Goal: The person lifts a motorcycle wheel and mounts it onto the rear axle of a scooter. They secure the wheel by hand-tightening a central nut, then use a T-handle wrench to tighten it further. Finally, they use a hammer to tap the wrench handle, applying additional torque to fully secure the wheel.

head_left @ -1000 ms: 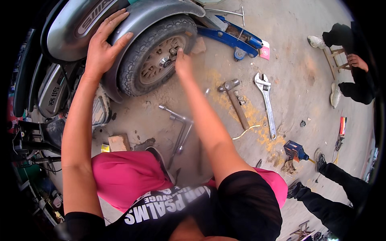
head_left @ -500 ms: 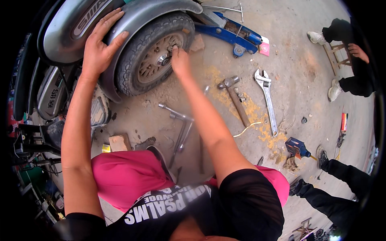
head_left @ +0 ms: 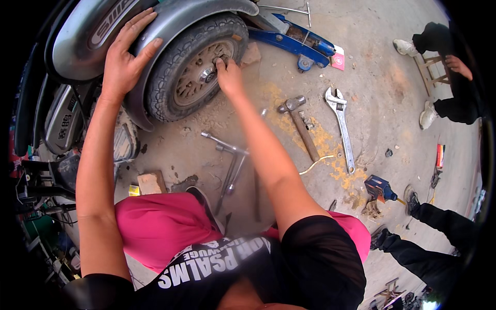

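A wheel (head_left: 201, 85) with a knobbly, dusty tyre and a many-holed rim sits under the grey fender (head_left: 170, 16) of a vehicle. My left hand (head_left: 126, 59) lies on that fender, its fingers stretched out and the thumb apart. At the rim, beside the shiny hub cap (head_left: 207, 75), my right hand (head_left: 229, 75) has its thumb and fingers pinched together. What sits between those fingertips, if anything, is too small and hidden to make out.
Right of the wheel stands a blue floor jack (head_left: 297, 41). On the floor lie a hammer (head_left: 302, 126), an adjustable wrench (head_left: 341, 129), a cross-shaped lug wrench (head_left: 232, 160) and a dark blue box (head_left: 380, 188). Bricks (head_left: 151, 183) lie nearby. Other people's legs (head_left: 429, 222) show at right.
My right hand's fingers have shifted slightly at the rim, still pinched. The left hand stays on the fender. The whole view has drifted a little.
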